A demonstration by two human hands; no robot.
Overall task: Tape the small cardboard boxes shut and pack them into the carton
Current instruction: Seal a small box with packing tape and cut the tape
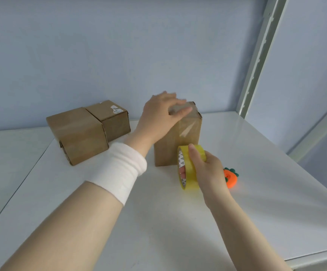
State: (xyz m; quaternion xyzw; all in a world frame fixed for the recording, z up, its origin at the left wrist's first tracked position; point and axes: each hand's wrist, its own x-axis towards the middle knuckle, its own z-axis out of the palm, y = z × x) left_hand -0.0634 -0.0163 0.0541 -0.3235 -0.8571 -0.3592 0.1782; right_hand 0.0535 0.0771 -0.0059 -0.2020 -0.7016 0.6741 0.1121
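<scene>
A tall brown cardboard box (186, 137) stands upright mid-table with clear tape glinting down its front face. My left hand (160, 116) lies flat on its top, fingers spread, pressing there. My right hand (205, 167) grips a yellow tape roll (188, 169) against the box's lower front; the tape strip runs up the box. Two more brown boxes sit to the left: a nearer one (80, 133) and a farther one (109, 118) with a white label, touching each other. No carton is in view.
A small orange carrot-shaped object (230, 178) lies on the white table (119, 222) just right of my right hand. A white shelf post (260, 55) rises at the back right. A blue wall stands behind the boxes.
</scene>
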